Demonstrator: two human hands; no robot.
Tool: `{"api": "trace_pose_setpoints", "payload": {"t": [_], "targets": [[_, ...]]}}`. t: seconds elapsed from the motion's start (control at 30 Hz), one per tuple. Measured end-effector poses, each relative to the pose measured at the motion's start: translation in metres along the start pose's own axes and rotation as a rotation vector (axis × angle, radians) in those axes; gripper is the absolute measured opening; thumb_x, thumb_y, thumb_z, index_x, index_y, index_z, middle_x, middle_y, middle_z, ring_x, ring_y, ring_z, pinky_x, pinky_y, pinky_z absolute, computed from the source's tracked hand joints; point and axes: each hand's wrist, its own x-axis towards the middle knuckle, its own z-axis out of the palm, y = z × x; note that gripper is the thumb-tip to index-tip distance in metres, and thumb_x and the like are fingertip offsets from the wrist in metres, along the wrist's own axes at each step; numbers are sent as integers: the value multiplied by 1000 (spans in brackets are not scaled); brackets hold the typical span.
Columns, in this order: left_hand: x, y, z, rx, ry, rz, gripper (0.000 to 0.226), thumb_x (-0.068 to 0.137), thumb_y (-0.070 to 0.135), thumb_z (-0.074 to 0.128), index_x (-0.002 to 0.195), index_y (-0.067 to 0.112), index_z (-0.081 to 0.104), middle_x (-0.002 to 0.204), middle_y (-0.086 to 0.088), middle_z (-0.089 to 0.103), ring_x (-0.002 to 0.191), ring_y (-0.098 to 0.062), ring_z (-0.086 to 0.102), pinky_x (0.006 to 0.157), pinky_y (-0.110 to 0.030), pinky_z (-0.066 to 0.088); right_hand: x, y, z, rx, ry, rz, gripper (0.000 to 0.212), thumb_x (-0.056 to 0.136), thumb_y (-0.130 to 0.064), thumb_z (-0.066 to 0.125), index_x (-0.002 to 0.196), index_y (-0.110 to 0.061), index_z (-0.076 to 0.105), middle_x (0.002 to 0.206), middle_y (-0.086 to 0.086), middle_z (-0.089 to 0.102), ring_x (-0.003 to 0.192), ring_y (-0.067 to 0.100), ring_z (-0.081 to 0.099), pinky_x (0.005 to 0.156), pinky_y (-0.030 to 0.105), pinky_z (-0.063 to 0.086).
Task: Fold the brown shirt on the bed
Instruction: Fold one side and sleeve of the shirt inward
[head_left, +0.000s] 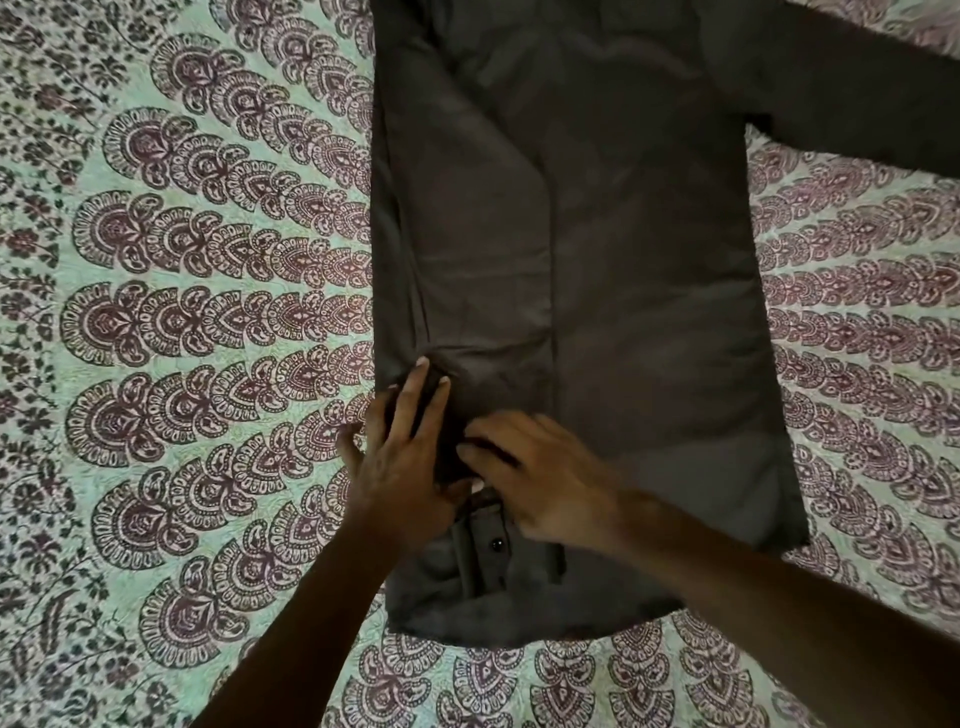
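On the dark brown fabric shirt (623, 260), near end, I observe left hand (402, 457) pressing flat, right hand (540, 478) pinching fabric.

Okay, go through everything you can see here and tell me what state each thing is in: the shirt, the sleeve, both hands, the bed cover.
Shirt: lying flat on the bed, one long side folded inward, not fully folded.
Sleeve: stretched out sideways, not folded in.
Left hand: fingers straight, pressing on the folded side.
Right hand: on the shirt, fingers bent, grip unclear.
Bed cover: spread under the shirt.
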Motion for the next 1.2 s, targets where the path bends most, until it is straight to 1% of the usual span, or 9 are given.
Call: {"api": "trace_pose_setpoints", "payload": {"t": [0.1,0.2,0.37,0.5,0.63,0.73,0.87,1.0,1.2], "targets": [[3,-7,5,56,17,13,112,67,84,60,160,32,25,172,11,5,151,-28,20,105,-63,32,37,46,8,-86,-143,-61,57,98,-34,54,149,-9,47,156,15,43,143,34,42,106,46,44],[7,-10,4,70,-24,23,117,63,90,52,161,36,18,172,14,0,154,-27,14,107,-63,29,76,95,-4,-268,-197,-43,67,104,-58,31,160,-21,29,168,4,24,152,24,28,113,45,32],[29,-10,-15,22,85,63,96,67,78,62,150,34,42,164,10,25,149,-26,26,108,-60,27,114,126,-23,-297,-132,308,74,99,-67,28,154,-19,41,164,10,31,148,30,33,107,51,37],[91,-18,-42,67,264,85,78,88,67,52,154,27,38,167,6,24,154,-22,23,112,-60,27,132,129,-29,-310,-38,157,54,105,-45,35,146,-14,50,157,11,42,142,32,41,104,49,39],[145,-39,-49,198,173,150,86,90,75,39,161,29,24,172,4,11,158,-21,14,114,-63,23,174,158,-38,-318,-57,2,53,105,-35,33,156,-20,36,166,1,30,153,21,27,111,40,29],[153,-46,-45,251,138,163,88,89,78,35,163,32,18,173,6,4,159,-19,12,114,-66,19,214,190,-40,-385,-121,44,59,105,-49,29,161,-34,20,170,-7,16,158,18,12,118,49,23],[155,-47,-46,229,121,172,91,88,77,39,163,31,16,173,5,1,159,-20,10,115,-64,20,267,230,-51,-402,-139,230,75,93,-77,15,159,-42,21,171,-8,12,158,24,9,118,67,11],[158,-49,-49,198,108,192,93,86,77,44,163,30,21,173,4,5,159,-22,13,116,-62,22,311,259,-69,-476,-71,354,78,90,-84,10,158,-47,21,172,-6,8,159,27,2,117,72,-1],[161,-52,-49,150,125,208,91,84,75,49,161,30,29,173,3,10,158,-22,17,113,-62,27,336,251,-71,-425,139,456,83,99,-74,21,162,-21,20,172,5,-1,159,28,-2,118,67,1]]}}
